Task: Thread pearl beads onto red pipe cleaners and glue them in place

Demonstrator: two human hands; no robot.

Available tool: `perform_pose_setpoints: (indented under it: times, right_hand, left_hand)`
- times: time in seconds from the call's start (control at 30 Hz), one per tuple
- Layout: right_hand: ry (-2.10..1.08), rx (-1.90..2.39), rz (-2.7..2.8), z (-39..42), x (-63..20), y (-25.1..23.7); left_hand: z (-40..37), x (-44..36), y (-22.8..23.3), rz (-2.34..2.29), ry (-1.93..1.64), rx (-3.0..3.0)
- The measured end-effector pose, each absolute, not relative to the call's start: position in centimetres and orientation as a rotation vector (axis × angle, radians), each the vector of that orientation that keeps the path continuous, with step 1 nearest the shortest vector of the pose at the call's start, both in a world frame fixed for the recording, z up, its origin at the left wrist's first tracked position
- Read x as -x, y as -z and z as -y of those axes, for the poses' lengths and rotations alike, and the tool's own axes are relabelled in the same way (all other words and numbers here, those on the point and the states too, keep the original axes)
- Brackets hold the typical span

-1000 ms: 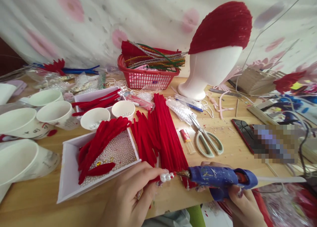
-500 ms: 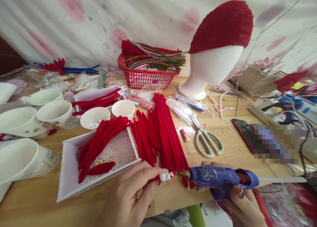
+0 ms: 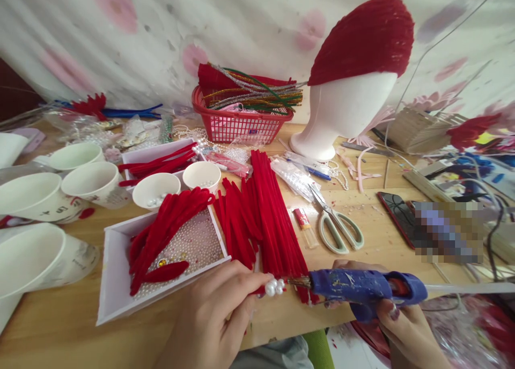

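Between the thumb and fingers of my left hand [image 3: 219,307] is a small red piece with white pearl beads [image 3: 274,287] at its end. My right hand [image 3: 402,315] is wrapped round a blue hot glue gun [image 3: 350,286] with a translucent glue stick [image 3: 470,288] in its back end. The gun's nozzle [image 3: 298,282] points left and is right beside the beads; whether it touches them I cannot tell. Behind my hands lie red pipe cleaners [image 3: 277,219]. A white box [image 3: 105,283] left of my left hand holds loose small pearls and red looped pieces.
Scissors [image 3: 340,229] and a lighter [image 3: 304,227] lie behind the glue gun. Paper cups [image 3: 30,262] stand on the left. At the back are a red basket [image 3: 245,127] and a white mannequin head [image 3: 346,106] with a red cap. A phone [image 3: 396,216] lies on the right.
The beaded piece has turned a little, and my left fingers have shifted slightly right with it. The glue gun has also moved slightly right, its nozzle still by the beads.
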State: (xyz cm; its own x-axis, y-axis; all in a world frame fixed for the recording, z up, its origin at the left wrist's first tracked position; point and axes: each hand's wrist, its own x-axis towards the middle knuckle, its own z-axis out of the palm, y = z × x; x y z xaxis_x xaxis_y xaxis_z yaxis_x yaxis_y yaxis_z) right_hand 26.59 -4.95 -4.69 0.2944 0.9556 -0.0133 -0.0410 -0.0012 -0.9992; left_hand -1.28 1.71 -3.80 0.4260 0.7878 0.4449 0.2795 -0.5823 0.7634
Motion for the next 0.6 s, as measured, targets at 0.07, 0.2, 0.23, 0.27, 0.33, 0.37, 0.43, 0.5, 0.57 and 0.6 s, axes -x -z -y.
perform_pose_setpoints:
  times: [0.07,0.2,0.23,0.27,0.33,0.37,0.43,0.5,0.57,0.6]
  right_hand:
    - [-0.982,1.327,0.9,5.4,-26.8,5.0]
    - [-1.006,1.272,1.054,4.9,-27.2,4.6]
    - [-1.014,1.261,1.115,4.6,-27.2,4.3]
    - [-1.015,1.258,1.154,4.4,-27.2,3.9]
    - [-1.014,1.276,1.167,3.9,-26.9,3.0]
    - [-1.024,1.286,1.166,3.6,-26.7,2.5]
    - [-1.087,1.287,1.253,3.2,-26.4,1.7]
    - [-1.119,1.259,1.393,2.8,-26.5,1.3]
    - [-1.096,1.237,1.469,2.7,-26.9,1.4]
    - [-1.09,1.237,1.48,2.7,-27.3,1.7]
  left_hand:
    - [-1.8,1.3,3.8,-0.886,-1.094,-2.091]
    - [-1.9,1.5,3.8,-0.887,-1.087,-2.109]
    - [-2.0,1.5,3.8,-0.889,-1.081,-2.119]
    - [-2.0,1.5,3.9,-0.892,-1.075,-2.133]
    - [-2.0,1.4,3.9,-0.893,-1.067,-2.166]
    - [-2.0,1.4,4.0,-0.895,-1.077,-2.181]
    - [-2.0,1.3,4.0,-0.899,-1.1,-2.203]
    - [-2.0,1.2,4.1,-0.902,-1.105,-2.208]
    - [-1.8,1.3,4.2,-0.893,-1.089,-2.192]
    - [-1.8,1.4,4.2,-0.893,-1.078,-2.181]
